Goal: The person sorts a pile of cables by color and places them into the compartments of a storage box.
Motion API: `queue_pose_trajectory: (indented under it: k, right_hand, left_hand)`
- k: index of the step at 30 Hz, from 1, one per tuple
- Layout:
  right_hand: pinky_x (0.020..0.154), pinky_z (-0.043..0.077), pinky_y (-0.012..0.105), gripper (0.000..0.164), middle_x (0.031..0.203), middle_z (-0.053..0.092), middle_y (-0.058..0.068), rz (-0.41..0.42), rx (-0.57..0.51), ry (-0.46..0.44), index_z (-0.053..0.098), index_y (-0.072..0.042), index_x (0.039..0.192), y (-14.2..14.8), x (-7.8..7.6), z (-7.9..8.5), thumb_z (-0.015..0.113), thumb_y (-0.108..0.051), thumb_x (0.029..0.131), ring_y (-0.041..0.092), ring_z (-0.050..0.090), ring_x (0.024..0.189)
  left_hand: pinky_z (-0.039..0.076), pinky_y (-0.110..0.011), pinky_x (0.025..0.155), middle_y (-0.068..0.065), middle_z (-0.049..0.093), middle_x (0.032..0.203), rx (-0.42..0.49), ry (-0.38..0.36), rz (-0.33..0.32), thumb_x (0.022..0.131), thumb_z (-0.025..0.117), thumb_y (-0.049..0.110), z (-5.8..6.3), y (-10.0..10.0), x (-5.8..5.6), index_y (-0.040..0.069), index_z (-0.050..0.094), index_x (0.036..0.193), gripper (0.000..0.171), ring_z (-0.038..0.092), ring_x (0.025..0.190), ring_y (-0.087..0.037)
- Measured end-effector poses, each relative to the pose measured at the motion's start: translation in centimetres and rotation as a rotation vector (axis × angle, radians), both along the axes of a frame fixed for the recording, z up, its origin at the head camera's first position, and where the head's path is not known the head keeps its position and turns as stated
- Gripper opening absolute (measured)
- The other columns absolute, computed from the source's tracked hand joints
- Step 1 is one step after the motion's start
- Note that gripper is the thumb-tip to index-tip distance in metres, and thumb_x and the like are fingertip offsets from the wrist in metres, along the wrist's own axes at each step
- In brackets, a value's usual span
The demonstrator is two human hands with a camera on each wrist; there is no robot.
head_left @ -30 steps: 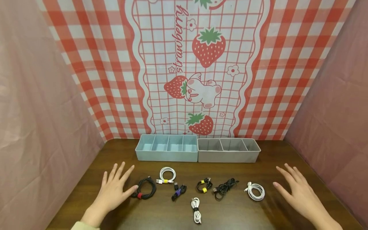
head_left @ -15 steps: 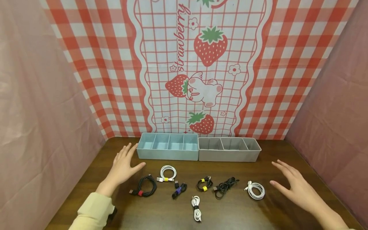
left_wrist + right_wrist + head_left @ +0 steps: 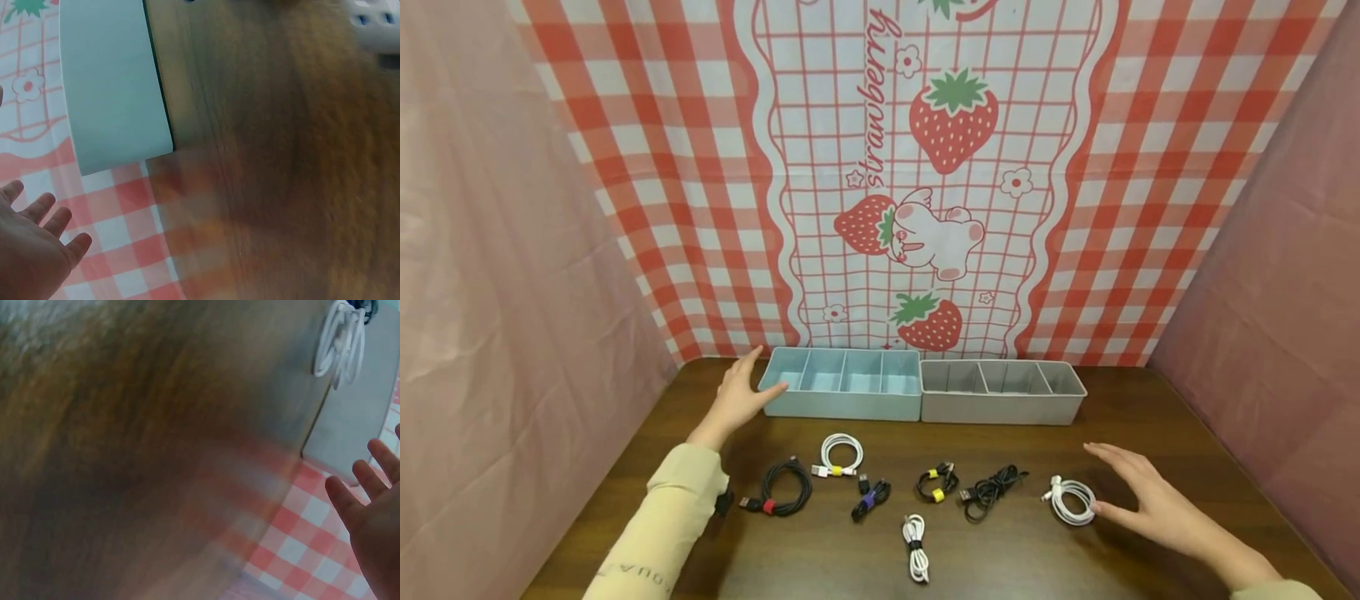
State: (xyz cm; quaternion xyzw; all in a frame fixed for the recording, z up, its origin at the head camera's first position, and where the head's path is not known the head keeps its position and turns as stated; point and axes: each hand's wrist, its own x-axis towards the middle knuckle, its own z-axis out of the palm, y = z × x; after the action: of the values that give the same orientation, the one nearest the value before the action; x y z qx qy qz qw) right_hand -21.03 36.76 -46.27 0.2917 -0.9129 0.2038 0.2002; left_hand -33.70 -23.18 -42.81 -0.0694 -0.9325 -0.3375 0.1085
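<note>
My left hand is at the left end of a light blue divided box, fingers spread and thumb before its front corner. In the left wrist view a gap shows between the fingers and that box. My right hand hovers just right of a coiled white cable. The thumb overlaps the coil's edge in the head view, but the right wrist view shows the hand apart from the white cable. Neither hand holds anything.
A grey divided box adjoins the blue one. Across the table lie a black cable with red tie, white cables, a purple-tied cable, a yellow-tied cable and a black cable.
My left hand has moved forward and right, from beside the red-tied black cable to the blue box's left end. The right hand has shifted left towards the white cable.
</note>
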Motion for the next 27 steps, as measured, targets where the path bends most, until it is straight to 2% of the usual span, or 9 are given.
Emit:
queue_pose_trajectory:
  k: [2, 6, 13, 16, 19, 21, 27]
  right_hand:
    - [0.1, 0.009, 0.002, 0.082, 0.135, 0.047, 0.004, 0.036, 0.023, 0.008, 0.047, -0.01, 0.138, 0.0, -0.1, -0.4, 0.085, -0.024, 0.067, -0.006, 0.022, 0.129]
    - [0.095, 0.012, 0.002, 0.085, 0.134, 0.049, 0.005, 0.055, 0.052, -0.031, 0.046, -0.011, 0.139, -0.1, -0.1, -0.9, 0.085, -0.032, 0.066, 0.0, 0.03, 0.125]
    - [0.087, 0.036, 0.015, 0.086, 0.134, 0.051, 0.002, 0.008, 0.141, -0.074, 0.047, -0.014, 0.139, 0.0, -0.4, -1.7, 0.082, -0.046, 0.067, 0.001, 0.036, 0.121]
    - [0.085, 0.041, 0.021, 0.086, 0.132, 0.052, 0.0, 0.012, 0.163, -0.06, 0.048, -0.014, 0.138, -0.1, -0.6, -1.9, 0.081, -0.048, 0.066, 0.002, 0.039, 0.12]
    - [0.083, 0.045, 0.025, 0.086, 0.13, 0.054, -0.001, 0.022, 0.179, -0.046, 0.05, -0.014, 0.137, -0.1, -0.7, -2.0, 0.081, -0.05, 0.066, 0.004, 0.042, 0.118]
    - [0.083, 0.045, 0.025, 0.084, 0.129, 0.055, -0.002, 0.028, 0.188, -0.035, 0.051, -0.014, 0.135, -0.1, -0.8, -2.1, 0.081, -0.05, 0.065, 0.006, 0.044, 0.116]
    - [0.092, 0.027, 0.008, 0.075, 0.124, 0.058, 0.0, 0.056, 0.187, -0.014, 0.058, -0.017, 0.129, 0.1, -1.4, -2.3, 0.081, -0.05, 0.065, 0.012, 0.048, 0.112]
  left_hand:
    - [0.017, -0.067, 0.104, -0.024, 0.022, 0.152, 0.033, -0.027, 0.0, 0.084, 0.066, 0.048, -0.1, 0.0, -0.5, 0.009, 0.019, 0.151, 0.091, 0.016, 0.139, -0.045]
    - [0.022, -0.062, 0.107, -0.025, 0.021, 0.152, 0.089, -0.069, -0.008, 0.085, 0.067, 0.043, -0.5, 0.0, -1.1, 0.006, 0.017, 0.151, 0.09, 0.016, 0.139, -0.044]
    - [0.023, -0.058, 0.109, -0.027, 0.026, 0.149, 0.135, -0.107, -0.045, 0.088, 0.065, 0.038, -1.8, -0.4, -2.0, 0.001, 0.015, 0.15, 0.088, 0.02, 0.138, -0.043]
    - [0.025, -0.057, 0.108, -0.027, 0.026, 0.149, 0.146, -0.125, -0.069, 0.089, 0.064, 0.038, -2.4, -0.6, -2.1, 0.0, 0.014, 0.15, 0.088, 0.024, 0.137, -0.043]
    - [0.028, -0.056, 0.107, -0.026, 0.028, 0.149, 0.146, -0.125, -0.066, 0.088, 0.065, 0.039, -2.8, -0.8, -2.1, 0.001, 0.017, 0.15, 0.087, 0.028, 0.136, -0.043]
    - [0.03, -0.056, 0.106, -0.025, 0.029, 0.149, 0.137, -0.119, -0.063, 0.088, 0.065, 0.039, -3.0, -1.0, -2.1, 0.001, 0.019, 0.149, 0.085, 0.031, 0.134, -0.043]
    - [0.031, -0.055, 0.105, -0.027, 0.033, 0.146, 0.159, -0.111, -0.044, 0.091, 0.063, 0.033, -3.4, -1.0, -2.2, -0.001, 0.024, 0.147, 0.077, 0.033, 0.133, -0.043]
